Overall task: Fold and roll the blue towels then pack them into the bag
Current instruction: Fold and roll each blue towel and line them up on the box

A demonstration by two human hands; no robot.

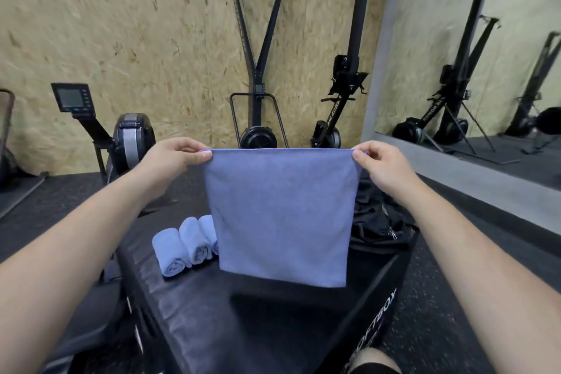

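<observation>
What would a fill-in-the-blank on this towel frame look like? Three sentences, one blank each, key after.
1. The left hand and right hand each pinch a top ____ of the blue towel.
2. The rolled towels lie on the black box, to the ____ of that towel.
3. The ____ bag sits on the box to the right of the towel, partly behind it.

Missing words: corner; left; black.

Wall: chipboard wall [136, 24] stood at the far side.
Mirror: wall mirror [473, 48] hung right.
Floor: dark rubber floor [455, 297].
Machines: rowing machine [118, 136] stood far left.
</observation>
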